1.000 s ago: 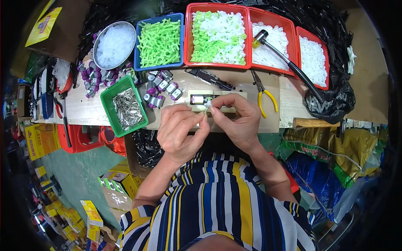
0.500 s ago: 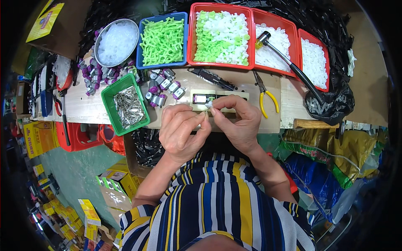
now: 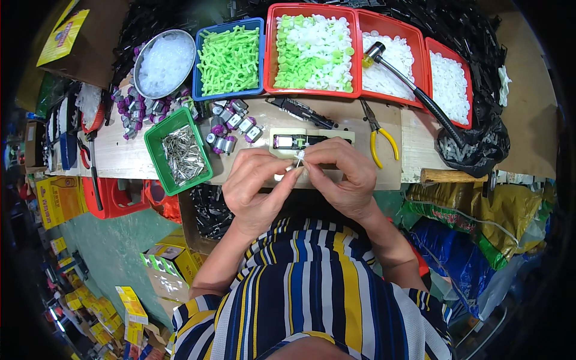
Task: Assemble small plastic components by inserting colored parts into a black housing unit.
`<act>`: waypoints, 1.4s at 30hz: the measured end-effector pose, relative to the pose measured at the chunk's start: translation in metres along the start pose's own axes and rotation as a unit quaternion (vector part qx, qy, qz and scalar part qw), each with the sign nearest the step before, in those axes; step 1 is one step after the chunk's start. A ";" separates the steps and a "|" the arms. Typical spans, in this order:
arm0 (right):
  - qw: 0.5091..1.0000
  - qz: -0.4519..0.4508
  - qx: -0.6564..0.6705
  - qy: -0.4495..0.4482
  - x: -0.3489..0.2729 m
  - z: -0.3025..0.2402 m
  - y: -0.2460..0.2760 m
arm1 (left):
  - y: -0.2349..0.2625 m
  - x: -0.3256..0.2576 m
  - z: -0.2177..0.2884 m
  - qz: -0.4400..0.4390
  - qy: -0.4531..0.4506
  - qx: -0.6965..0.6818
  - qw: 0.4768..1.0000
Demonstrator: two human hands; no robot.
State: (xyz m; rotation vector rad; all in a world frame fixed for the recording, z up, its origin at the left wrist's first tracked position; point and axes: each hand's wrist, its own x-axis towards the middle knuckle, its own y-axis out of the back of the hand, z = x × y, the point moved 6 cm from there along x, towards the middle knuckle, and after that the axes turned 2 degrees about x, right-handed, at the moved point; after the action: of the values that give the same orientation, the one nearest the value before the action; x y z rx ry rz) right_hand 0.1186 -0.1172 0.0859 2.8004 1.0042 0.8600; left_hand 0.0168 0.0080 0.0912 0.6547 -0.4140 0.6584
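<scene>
Both hands meet in front of a cream block-shaped holder (image 3: 279, 131). A black plastic housing with a small silver motor (image 3: 282, 141) lies in that holder. My left hand (image 3: 257, 187) is closed, thumb and forefinger pinching a thin metal pin (image 3: 298, 162). Opposite it, my right hand (image 3: 347, 179) pinches a small white plastic part (image 3: 300, 154), which touches or sits on the pin's upper end. The fingertips hide much of both small pieces. Just beyond the holder lies a black plastic assembly (image 3: 303, 113).
A green tray of metal pins (image 3: 205, 176) stands left, beside loose motors (image 3: 231, 123). Along the back are a metal bowl (image 3: 191, 67), a blue tray (image 3: 261, 59) and red trays (image 3: 358, 42) of plastic parts. Yellow-handled pliers (image 3: 384, 144) and a hammer (image 3: 441, 114) lie right.
My hands have drawn slightly toward me and away from the holder. The white part and pin between my fingertips now show more plainly.
</scene>
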 end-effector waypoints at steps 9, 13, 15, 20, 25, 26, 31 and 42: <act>0.998 -0.050 0.015 0.023 -0.001 -0.002 0.002 | -0.008 0.013 -0.010 -0.147 -0.016 -0.024 0.989; 0.998 -0.054 0.010 0.027 -0.001 -0.003 0.002 | -0.009 0.014 -0.011 -0.164 -0.023 -0.033 0.986; 0.997 -0.061 0.008 0.035 -0.002 -0.003 0.002 | -0.009 0.013 -0.011 -0.163 -0.029 -0.030 0.986; 0.997 -0.074 0.003 0.017 -0.003 -0.003 0.003 | -0.012 0.012 -0.013 -0.168 -0.024 -0.034 0.985; 0.997 -0.077 0.002 -0.002 -0.004 -0.003 0.005 | -0.016 0.012 -0.010 -0.166 -0.032 -0.037 0.985; 0.997 -0.077 -0.003 -0.003 -0.004 -0.003 0.005 | -0.016 0.012 -0.010 -0.167 -0.032 -0.036 0.985; 0.998 -0.065 -0.012 -0.010 -0.007 -0.002 0.007 | -0.020 0.011 -0.010 -0.166 -0.035 -0.034 0.985; 0.996 -0.051 -0.078 0.001 -0.009 0.001 0.011 | -0.025 0.008 -0.015 -0.164 -0.050 -0.024 0.985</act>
State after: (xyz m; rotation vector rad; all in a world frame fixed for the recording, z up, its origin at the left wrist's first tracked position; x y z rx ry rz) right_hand 0.1194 -0.1310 0.0826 2.5951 1.0223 0.8877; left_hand 0.0413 0.0068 0.0739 0.6925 -0.4023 0.3016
